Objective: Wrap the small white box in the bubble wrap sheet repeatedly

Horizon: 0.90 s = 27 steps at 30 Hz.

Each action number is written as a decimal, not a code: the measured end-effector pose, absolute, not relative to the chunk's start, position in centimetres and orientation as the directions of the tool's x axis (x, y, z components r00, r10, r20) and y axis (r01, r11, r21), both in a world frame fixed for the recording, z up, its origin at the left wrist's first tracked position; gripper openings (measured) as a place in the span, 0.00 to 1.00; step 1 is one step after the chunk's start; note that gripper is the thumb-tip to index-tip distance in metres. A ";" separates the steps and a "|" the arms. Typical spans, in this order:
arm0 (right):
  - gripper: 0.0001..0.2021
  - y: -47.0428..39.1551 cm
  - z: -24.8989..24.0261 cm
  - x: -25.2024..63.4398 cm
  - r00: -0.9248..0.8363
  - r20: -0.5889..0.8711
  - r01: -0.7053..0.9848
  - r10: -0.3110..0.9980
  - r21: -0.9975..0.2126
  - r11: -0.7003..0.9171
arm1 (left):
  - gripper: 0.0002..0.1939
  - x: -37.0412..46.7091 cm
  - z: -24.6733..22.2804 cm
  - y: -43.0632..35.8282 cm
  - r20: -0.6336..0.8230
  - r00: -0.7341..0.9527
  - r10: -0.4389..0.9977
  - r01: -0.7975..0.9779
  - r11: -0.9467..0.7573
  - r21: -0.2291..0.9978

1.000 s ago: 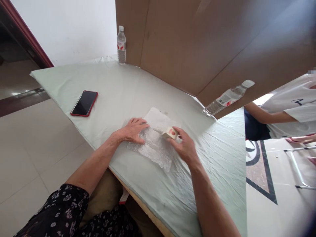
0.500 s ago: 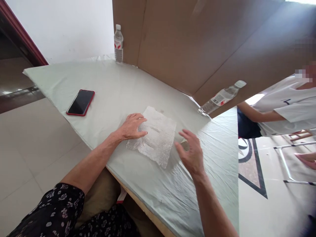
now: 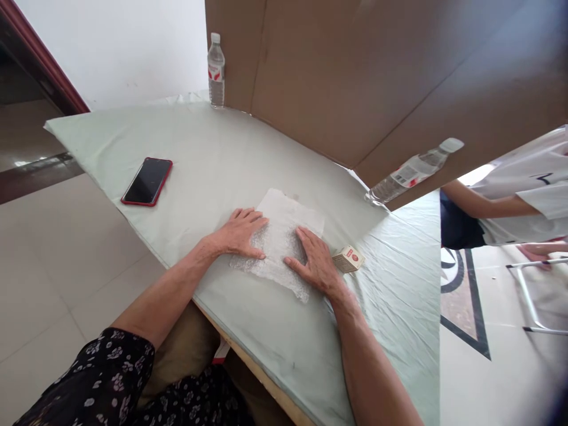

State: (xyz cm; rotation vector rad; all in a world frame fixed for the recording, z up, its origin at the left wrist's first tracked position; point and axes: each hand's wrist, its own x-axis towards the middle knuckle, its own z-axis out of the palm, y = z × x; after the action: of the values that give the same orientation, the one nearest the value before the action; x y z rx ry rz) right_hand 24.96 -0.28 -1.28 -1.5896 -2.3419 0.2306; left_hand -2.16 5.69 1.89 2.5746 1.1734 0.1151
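Right grip (image 3: 317, 263) has moved onto bubble wrap (image 3: 278, 225), hiding part; it and left grip (image 3: 241, 233) lie spread, empty.

Bright, soft light spreads over the tablecloth (image 3: 195, 142). Towards ten o'clock the wall (image 3: 142, 53) is so pale that it loses most of its detail, beside a doorway (image 3: 22, 89) sunk in gloom. The cardboard (image 3: 319, 77) is a dim brown, veiled at two o'clock by a bluish-grey haze. Near three o'clock, a white patch (image 3: 481, 176) is burnt out. The small box (image 3: 349, 259) has its left side shaded and its right face lit. Bubble wrap (image 3: 281, 222) carries fine glints (its texture reads only in parts). At four o'clock the floor (image 3: 501, 373) dissolves into dark blur; the outer edges look stretched.
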 end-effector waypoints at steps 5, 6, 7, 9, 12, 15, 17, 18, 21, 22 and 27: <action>0.42 -0.3 -1.4 25.6 -0.328 0.162 0.877 0.931 -0.315 0.364 | 0.47 -2.2 1.3 5.8 -0.054 0.664 0.746 0.722 -0.621 0.304; 0.42 -0.3 -1.5 25.7 -0.320 0.167 0.878 0.932 -0.317 0.358 | 0.47 -2.2 1.3 5.8 -0.056 0.661 0.748 0.725 -0.618 0.304; 0.42 -0.3 -1.5 25.8 -0.313 0.170 0.880 0.934 -0.318 0.353 | 0.48 -2.2 1.2 5.8 -0.059 0.656 0.752 0.730 -0.612 0.305; 0.43 -0.5 -1.6 25.9 -0.303 0.169 0.883 0.938 -0.320 0.343 | 0.49 -2.2 1.2 5.8 -0.066 0.639 0.766 0.744 -0.594 0.306; 0.41 -0.8 -1.6 25.7 -0.287 0.192 0.886 0.938 -0.320 0.337 | 0.53 -2.2 1.3 5.8 -0.079 0.617 0.783 0.760 -0.567 0.318; 0.35 -1.2 -1.6 25.0 -0.240 0.280 0.891 0.929 -0.316 0.326 | 0.54 -2.2 1.4 5.8 -0.082 0.613 0.786 0.760 -0.558 0.334; 0.33 -1.5 -1.5 24.5 -0.222 0.309 0.896 0.925 -0.310 0.319 | 0.55 -2.3 1.3 5.8 -0.080 0.613 0.786 0.759 -0.559 0.334; 0.33 -1.5 -1.4 24.3 -0.228 0.299 0.897 0.927 -0.306 0.319 | 0.55 -2.4 1.2 5.8 -0.081 0.615 0.784 0.759 -0.561 0.331; 0.36 -1.4 -1.4 24.4 -0.279 0.205 0.896 0.938 -0.297 0.331 | 0.58 -2.6 1.0 5.9 -0.088 0.624 0.777 0.755 -0.569 0.326; 0.37 -1.3 -1.4 24.6 -0.292 0.179 0.894 0.940 -0.299 0.334 | 0.59 -2.7 0.9 5.9 -0.089 0.629 0.772 0.751 -0.574 0.327; 0.43 -0.8 -1.5 25.8 -0.319 0.136 0.873 0.938 -0.343 0.347 | 0.54 -2.2 1.2 5.5 0.026 0.645 0.764 0.712 -0.612 0.344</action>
State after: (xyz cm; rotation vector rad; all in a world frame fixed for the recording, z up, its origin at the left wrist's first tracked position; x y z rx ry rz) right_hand 25.81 -0.82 -1.54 -1.6088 -2.3053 0.2966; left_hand -2.18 5.52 1.24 2.5631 1.1836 0.2440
